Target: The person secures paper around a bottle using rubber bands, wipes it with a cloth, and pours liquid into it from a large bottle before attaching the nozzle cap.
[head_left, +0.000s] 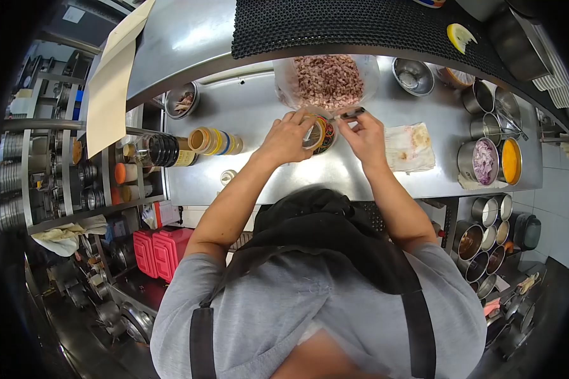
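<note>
"Two checks: grip, hazard."

"Left hand [287, 139] curls around the round container [327, 144] on the worktop [259, 184]; right hand [367, 136] pinches a slim dark object [354, 114]."

"Hazard?"

"Slipping left fingers could tip the container toward the diced meat [329, 79]."

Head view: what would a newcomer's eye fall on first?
Probably the heap of diced pinkish meat at the far side of the steel counter. Next, mid-counter, the left hand and right hand at a small round container with coloured bands, the right holding a slim dark item. Then the bright orange contents of a pot near the counter's right end.
</note>
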Action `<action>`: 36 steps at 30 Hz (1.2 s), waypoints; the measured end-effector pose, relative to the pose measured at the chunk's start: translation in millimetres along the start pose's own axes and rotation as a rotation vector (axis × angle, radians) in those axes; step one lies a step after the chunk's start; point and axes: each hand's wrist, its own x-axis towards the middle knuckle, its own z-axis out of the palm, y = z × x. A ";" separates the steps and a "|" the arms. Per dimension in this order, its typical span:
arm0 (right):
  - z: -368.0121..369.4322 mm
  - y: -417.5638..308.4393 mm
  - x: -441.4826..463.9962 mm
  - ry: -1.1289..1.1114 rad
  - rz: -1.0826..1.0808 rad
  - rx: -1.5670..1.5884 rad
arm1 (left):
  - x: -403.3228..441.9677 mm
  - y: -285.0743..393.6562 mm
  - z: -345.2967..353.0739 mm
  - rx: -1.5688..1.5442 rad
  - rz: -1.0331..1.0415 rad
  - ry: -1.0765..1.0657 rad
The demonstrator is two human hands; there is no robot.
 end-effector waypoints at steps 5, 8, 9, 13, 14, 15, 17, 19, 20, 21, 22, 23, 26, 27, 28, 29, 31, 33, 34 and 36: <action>11.8 13.4 5.5 -0.054 -0.194 -0.187 | -8.2 -1.4 5.9 0.116 -0.006 0.057; 13.3 29.5 2.8 -0.185 -0.270 -0.282 | -25.9 -20.0 13.0 -0.035 -0.014 0.224; 13.6 31.1 1.5 -0.172 -0.239 -0.302 | -32.2 -25.5 17.5 -0.070 -0.063 0.229; 14.5 33.5 0.5 -0.218 -0.240 -0.489 | -42.6 -36.5 33.6 -0.290 -0.241 0.225; 16.6 42.0 -0.8 -0.225 -0.241 -0.493 | -42.8 -36.6 39.5 -0.297 -0.244 0.228; 21.4 48.9 -0.6 -0.261 -0.292 -0.604 | -41.1 -35.3 45.5 -0.387 -0.345 0.244; 25.0 61.0 -0.8 -0.300 -0.352 -0.719 | -32.8 -36.1 53.8 -0.480 -0.448 0.267; 28.8 55.1 -0.4 -0.367 -0.224 -0.717 | -20.4 -39.4 58.6 -0.571 -0.700 0.065; 29.1 54.0 -2.1 -0.376 -0.229 -0.720 | -14.9 -40.1 62.2 -0.579 -0.705 0.069; 27.8 52.3 -2.3 -0.372 -0.185 -0.675 | -7.8 -40.4 64.1 -0.629 -0.724 0.008; 26.9 50.2 -2.3 -0.368 -0.141 -0.632 | -3.6 -40.7 66.1 -0.680 -0.742 -0.054; 26.2 47.7 -3.0 -0.378 -0.148 -0.637 | -2.6 -41.6 68.6 -0.691 -0.746 -0.047; 18.4 28.1 -4.7 -0.273 -0.141 -0.503 | -4.9 -39.0 71.6 -0.914 -0.740 0.120; 14.3 21.3 -1.7 -0.235 -0.090 -0.394 | -9.2 -40.9 72.3 -0.841 -0.677 0.124; 14.1 18.3 1.8 -0.203 -0.043 -0.279 | -14.7 -45.6 71.8 -0.762 -0.620 0.136; 13.6 19.2 2.3 -0.128 -0.029 -0.187 | -22.9 -46.5 74.7 -0.706 -0.560 0.240; 5.9 31.9 -2.5 -0.003 0.020 -0.062 | -43.4 -33.6 33.8 -0.868 -0.640 0.104; 5.9 36.9 -14.0 0.031 0.043 -0.027 | -68.7 -35.3 20.7 -0.894 -0.596 0.129; 7.7 31.8 -20.7 0.063 0.126 0.031 | -81.1 -33.6 12.1 -0.914 -0.525 0.130; 16.2 17.7 -36.9 0.083 0.198 0.087 | -116.7 -30.6 -15.5 -0.937 -0.525 0.119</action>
